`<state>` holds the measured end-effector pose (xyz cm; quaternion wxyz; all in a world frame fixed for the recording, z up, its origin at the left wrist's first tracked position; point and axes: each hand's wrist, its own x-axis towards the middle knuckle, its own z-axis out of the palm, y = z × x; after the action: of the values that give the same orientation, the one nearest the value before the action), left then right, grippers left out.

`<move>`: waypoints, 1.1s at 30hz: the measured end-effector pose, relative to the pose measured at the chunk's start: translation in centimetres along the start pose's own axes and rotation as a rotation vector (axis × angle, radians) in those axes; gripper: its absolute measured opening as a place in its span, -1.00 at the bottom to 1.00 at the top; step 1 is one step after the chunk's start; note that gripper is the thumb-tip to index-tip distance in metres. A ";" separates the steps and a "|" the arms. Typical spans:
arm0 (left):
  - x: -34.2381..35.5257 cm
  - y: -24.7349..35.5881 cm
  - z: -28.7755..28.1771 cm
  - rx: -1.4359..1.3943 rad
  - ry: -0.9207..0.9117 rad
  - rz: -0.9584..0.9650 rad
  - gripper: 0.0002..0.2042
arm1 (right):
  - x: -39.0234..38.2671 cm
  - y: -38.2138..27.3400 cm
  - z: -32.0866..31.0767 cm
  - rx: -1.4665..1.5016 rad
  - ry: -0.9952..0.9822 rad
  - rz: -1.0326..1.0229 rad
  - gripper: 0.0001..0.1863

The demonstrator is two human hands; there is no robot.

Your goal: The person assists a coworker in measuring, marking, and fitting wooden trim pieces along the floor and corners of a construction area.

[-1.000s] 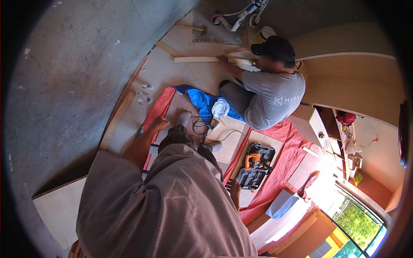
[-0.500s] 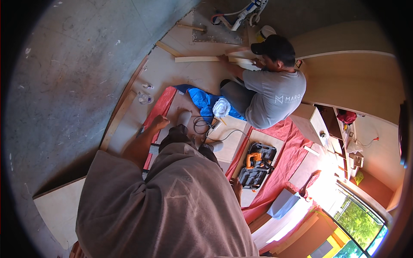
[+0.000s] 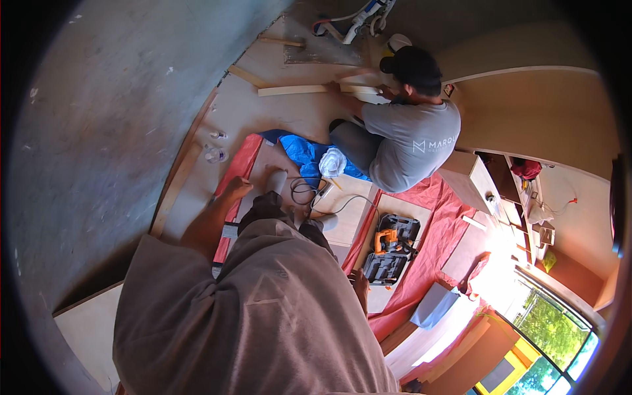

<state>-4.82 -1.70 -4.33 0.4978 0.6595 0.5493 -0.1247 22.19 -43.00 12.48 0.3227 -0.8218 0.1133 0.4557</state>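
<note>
My left hand (image 3: 238, 188) hangs beside my leg, above the red sheet's edge, its fingers curled in with nothing visible in them. My right hand (image 3: 359, 284) hangs low, partly hidden by my brown shirt; its fingers look loosely apart and hold nothing I can see. Close to it lies an opened black tool case (image 3: 394, 250) with an orange power tool (image 3: 387, 241) in it. A co-worker (image 3: 415, 131) in a grey shirt and black cap sits ahead, both hands on a long pale wood strip (image 3: 296, 91) on the floor.
A blue tarp (image 3: 299, 151) and a white bundle (image 3: 332, 162) lie between me and the co-worker. A dark cable (image 3: 359, 197) loops over the boards. Red sheeting (image 3: 438, 237) covers floor at right, beside a cabinet (image 3: 471, 178). Clear bottles (image 3: 214, 154) stand near the left wall.
My view has shifted slightly, so most things sit a little further left and higher. Both my hands still hang at my sides. The co-worker still holds the wood strip.
</note>
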 end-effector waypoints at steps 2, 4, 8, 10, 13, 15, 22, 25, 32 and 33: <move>-0.3 0.2 -0.2 0.003 -0.007 0.021 -0.71 | 0.1 0.0 0.0 0.009 -0.001 0.008 -0.54; -0.4 0.0 -0.2 0.006 -0.013 0.040 -0.70 | 0.2 0.0 0.0 0.025 -0.004 0.016 -0.54; -0.1 0.5 0.1 0.009 -0.028 0.035 -0.69 | 0.4 0.4 -0.2 0.025 0.008 0.033 -0.53; -0.5 0.7 0.1 0.002 -0.039 0.039 -0.69 | 0.6 0.6 -0.1 0.023 -0.001 0.057 -0.51; -0.4 0.1 0.3 -0.003 -0.040 0.030 -0.68 | 0.9 1.0 -0.1 0.014 -0.012 0.056 -0.50; -0.3 0.1 0.5 -0.029 -0.051 -0.005 -0.69 | 0.9 1.1 -0.2 0.009 -0.006 0.043 -0.50; -0.8 0.9 0.1 -0.103 -0.079 -0.027 -0.71 | 0.9 0.6 -0.2 0.013 0.011 0.056 -0.51; -0.7 1.1 0.1 -0.099 -0.083 -0.031 -0.73 | 1.0 0.5 -0.3 0.031 0.000 0.044 -0.51; -0.5 -0.3 0.5 -0.084 -0.050 0.028 -0.69 | 0.4 -0.3 -0.1 -0.012 -0.016 0.028 -0.52; -0.3 -1.1 0.6 -0.055 -0.030 0.081 -0.69 | 0.3 -0.7 0.0 -0.023 -0.027 0.010 -0.52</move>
<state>-5.59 -2.50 -4.95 0.5282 0.6654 0.5180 -0.0992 22.67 -42.47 12.53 0.3122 -0.8187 0.1078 0.4697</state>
